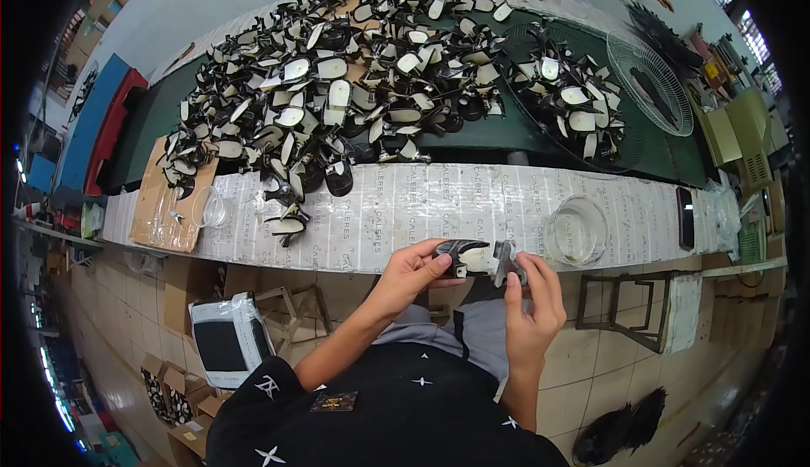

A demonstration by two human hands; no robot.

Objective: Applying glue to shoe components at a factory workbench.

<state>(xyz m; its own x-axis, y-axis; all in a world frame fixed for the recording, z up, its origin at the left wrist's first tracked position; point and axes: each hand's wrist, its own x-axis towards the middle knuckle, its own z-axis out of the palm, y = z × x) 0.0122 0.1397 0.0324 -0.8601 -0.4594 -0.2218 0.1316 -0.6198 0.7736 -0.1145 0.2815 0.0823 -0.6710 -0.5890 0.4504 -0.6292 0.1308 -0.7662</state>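
Black-and-cream part (pixel 472 261) is in the person's left hand (pixel 412 271), just off the middle of the view toward 4 o'clock, above the near edge of the white-wrapped ledge (pixel 422 205). The left thumb and fingers close narrowly on its dark end, and its pale end points to 3 o'clock. The right hand (pixel 538 298) pinches a grey piece (pixel 507 262) between thumb and fingertips, the gap between them small. This grey piece sits at 3 o'clock from the part, right beside it; at this size I cannot be sure whether the two touch.

From the grey piece, a clear round dish (pixel 579 229) stands near at 2 o'clock on the ledge. From the middle of the view, a large heap of similar black-and-cream parts (pixel 337 94) spreads at 11 o'clock over the green surface (pixel 460 143), and a smaller pile (pixel 580 119) lies at 2 o'clock. A cardboard sheet (pixel 160 218) and a small clear cup (pixel 216 210) are at 9 o'clock; a dark phone (pixel 685 218) lies at 3 o'clock.
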